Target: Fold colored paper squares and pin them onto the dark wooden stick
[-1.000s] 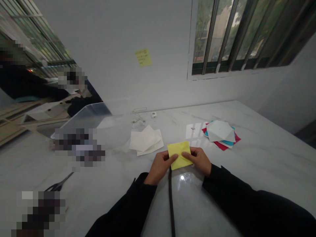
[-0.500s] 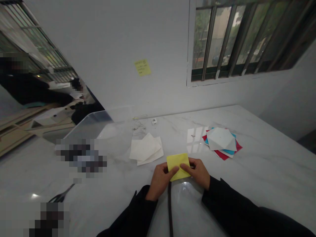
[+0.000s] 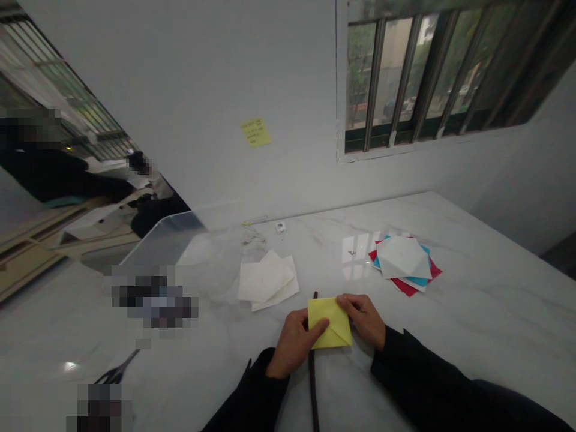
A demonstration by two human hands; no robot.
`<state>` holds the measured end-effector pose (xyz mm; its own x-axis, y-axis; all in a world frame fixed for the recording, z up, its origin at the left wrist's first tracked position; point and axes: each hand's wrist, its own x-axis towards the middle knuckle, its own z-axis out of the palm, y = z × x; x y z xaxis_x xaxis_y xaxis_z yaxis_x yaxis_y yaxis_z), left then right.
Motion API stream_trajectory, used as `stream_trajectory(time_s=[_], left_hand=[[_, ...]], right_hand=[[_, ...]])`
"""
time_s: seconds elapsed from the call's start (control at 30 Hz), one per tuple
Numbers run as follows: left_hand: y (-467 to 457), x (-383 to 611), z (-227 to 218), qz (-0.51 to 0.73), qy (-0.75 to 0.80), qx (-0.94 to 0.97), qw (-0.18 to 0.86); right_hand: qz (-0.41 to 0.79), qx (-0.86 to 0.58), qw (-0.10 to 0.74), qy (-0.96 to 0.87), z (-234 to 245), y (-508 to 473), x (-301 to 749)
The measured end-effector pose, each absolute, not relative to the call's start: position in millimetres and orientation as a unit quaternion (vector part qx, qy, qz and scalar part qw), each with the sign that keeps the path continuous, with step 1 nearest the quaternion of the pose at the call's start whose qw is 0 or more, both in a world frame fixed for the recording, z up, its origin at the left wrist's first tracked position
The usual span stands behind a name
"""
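Note:
A square of folded yellow paper (image 3: pixel 330 327) is held between my two hands, above the marble-patterned table. My left hand (image 3: pixel 294 341) grips its left side, thumb on the front and fingers behind. At the upper right corner, my right hand (image 3: pixel 363 318) pinches the paper between thumb and finger. A diagonal fold line shows on the lower right of the paper. Below and behind it runs a dark cord or strip (image 3: pixel 314 390). Beyond my left hand lie several white paper pieces (image 3: pixel 267 279).
A pile of white, blue and red paper pieces (image 3: pixel 402 258) lies at the right. A clear plastic bin (image 3: pixel 168 231) stands at the left, near scissors (image 3: pixel 119 369). A small white block (image 3: pixel 281 227) sits by the wall, below a yellow note (image 3: pixel 256 132). Other people sit at far left.
My right hand has shifted from the paper's right side to its upper right corner. The yellow paper sits slightly lower in view and tilts differently, showing a diagonal fold line.

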<state>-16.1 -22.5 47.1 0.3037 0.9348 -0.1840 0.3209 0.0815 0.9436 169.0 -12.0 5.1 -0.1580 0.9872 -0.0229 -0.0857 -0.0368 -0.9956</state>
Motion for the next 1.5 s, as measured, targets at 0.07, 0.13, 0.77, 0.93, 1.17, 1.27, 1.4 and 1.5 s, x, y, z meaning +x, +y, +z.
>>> stream_trajectory(time_s=[0.07,0.13,0.77,0.93,1.17,1.27,1.4,1.5], left_hand=[[-21.5,-17.1,48.0,0.290,0.514,0.613,0.526],[-19.8,-18.1,48.4,0.293,0.517,0.610,0.523],[-7.1,-27.5,37.1,0.383,0.569,0.507,0.521],[-5.6,-27.1,30.3,0.392,0.573,0.499,0.519],[-6.3,-25.9,32.0,0.409,0.561,0.499,0.519],[-6.6,-25.9,31.7,0.416,0.561,0.499,0.513],[-7.0,-27.6,27.0,0.423,0.555,0.506,0.507],[-7.6,-30.8,21.6,0.430,0.549,0.500,0.513]], right_hand=[[0.578,-0.443,0.470,-0.499,5.9,-12.2,169.0],[0.596,-0.432,0.455,-0.501,6.1,-11.0,170.6],[0.528,-0.386,0.344,-0.674,9.7,-15.5,172.9],[0.486,-0.405,0.350,-0.691,0.7,-16.7,170.8],[0.458,-0.414,0.370,-0.695,-0.3,-19.2,168.8],[0.459,-0.419,0.371,-0.690,0.3,-18.5,168.5],[0.458,-0.419,0.371,-0.691,1.3,-18.1,168.9],[0.468,-0.416,0.373,-0.685,1.0,-20.1,167.7]])
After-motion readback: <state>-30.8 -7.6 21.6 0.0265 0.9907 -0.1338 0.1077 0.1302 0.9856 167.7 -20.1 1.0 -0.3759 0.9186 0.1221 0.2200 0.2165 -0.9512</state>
